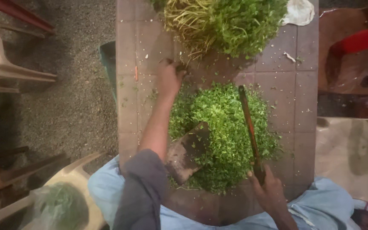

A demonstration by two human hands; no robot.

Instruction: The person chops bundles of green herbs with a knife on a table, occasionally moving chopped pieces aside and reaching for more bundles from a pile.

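I log my left hand (169,79) gripping uncut green herb stems (192,30) at upper centre, dragging them closer. My right hand (269,191) clamps a long dark knife (248,123), ready over the chopped green leaf pile (226,127) on the tiled desk (290,85).

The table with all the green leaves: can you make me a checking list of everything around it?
Surface: tiled table, flecked with green bits.
Job's things: pile of chopped greens; bunch of uncut greens; long knife; flat blade lying in the pile.
Clutter: white scrap.
Hands: left hand reaches the bunch's stems; right hand has its grip on the knife handle.
Cables: nothing seen.
Surroundings: plastic chairs, gravel ground, bag of greens.
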